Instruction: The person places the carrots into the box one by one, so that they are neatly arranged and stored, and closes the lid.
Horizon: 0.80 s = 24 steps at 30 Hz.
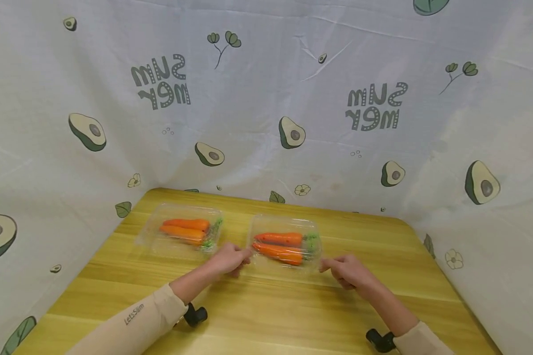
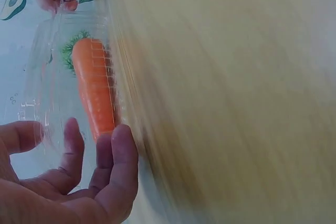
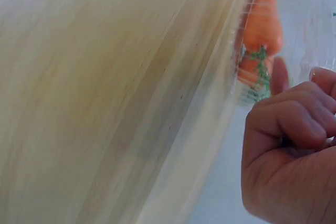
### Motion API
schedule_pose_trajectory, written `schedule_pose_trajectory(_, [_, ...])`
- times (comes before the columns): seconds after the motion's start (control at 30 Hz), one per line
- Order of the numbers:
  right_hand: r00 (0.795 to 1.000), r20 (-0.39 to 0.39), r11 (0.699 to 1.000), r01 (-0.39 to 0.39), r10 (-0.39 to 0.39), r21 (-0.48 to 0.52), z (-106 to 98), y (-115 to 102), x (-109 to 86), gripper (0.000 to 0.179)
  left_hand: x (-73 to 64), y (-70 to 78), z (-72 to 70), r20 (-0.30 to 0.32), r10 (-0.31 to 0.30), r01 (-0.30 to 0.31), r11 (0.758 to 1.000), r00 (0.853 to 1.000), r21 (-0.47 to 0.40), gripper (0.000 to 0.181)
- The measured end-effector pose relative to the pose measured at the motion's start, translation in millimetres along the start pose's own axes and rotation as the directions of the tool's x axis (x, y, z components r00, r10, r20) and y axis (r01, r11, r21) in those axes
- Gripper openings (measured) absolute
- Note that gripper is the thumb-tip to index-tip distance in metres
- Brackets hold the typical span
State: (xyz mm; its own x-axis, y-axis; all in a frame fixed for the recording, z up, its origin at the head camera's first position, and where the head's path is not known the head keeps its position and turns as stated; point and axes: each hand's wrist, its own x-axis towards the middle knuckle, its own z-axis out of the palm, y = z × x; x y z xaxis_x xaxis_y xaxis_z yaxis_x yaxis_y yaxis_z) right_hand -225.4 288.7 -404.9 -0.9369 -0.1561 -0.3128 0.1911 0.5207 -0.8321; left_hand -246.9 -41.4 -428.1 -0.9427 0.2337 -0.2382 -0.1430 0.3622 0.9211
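A clear plastic box [image 1: 284,219] with two orange carrots [image 1: 277,252] in it lies between my hands on the wooden table. The carrots' green tops [image 1: 311,241] point to the right. My left hand [image 1: 231,260] pinches the box's left edge near the front corner; in the left wrist view its thumb and bent fingers [image 2: 125,150] are at the clear wall. At the opposite end my right hand [image 1: 348,271] pinches the front right corner, other fingers curled in. The right wrist view shows those curled fingers [image 3: 299,114] beside the carrots' green tops.
A second clear plastic box [image 1: 160,209] with two carrots [image 1: 184,231] stands to the left on the wooden table [image 1: 257,315]. White cloth [image 1: 257,88] printed with avocados hangs behind and along both sides. A black wrist device [image 1: 195,315] is by my left sleeve.
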Motion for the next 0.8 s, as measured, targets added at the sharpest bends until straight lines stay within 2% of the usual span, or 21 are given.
schedule_pose_trajectory(0.13, [0.997, 0.075, 0.998, 0.016, -0.021, 0.061, 0.1, -1.1, 2.2, 0.041, 0.6, 0.2, 0.3, 0.063, -0.016, 0.023, 0.994, 0.998, -0.105, 0.033])
schedule_pose_trajectory(0.33, [0.995, 0.102, 0.993, -0.004, -0.008, 0.118, 2.5, -2.9, 5.1, 0.032, 1.1, 2.2, 0.0, 0.092, -0.007, 0.02, 0.99, 0.996, -0.136, 0.027])
schedule_pose_trajectory(0.8, [0.996, 0.077, 0.997, 0.05, -0.055, 0.065, 7.3, -1.9, 4.0, 0.031, -0.1, 3.6, 3.9, 0.03, -0.045, 0.048, 0.99, 0.999, -0.131, 0.022])
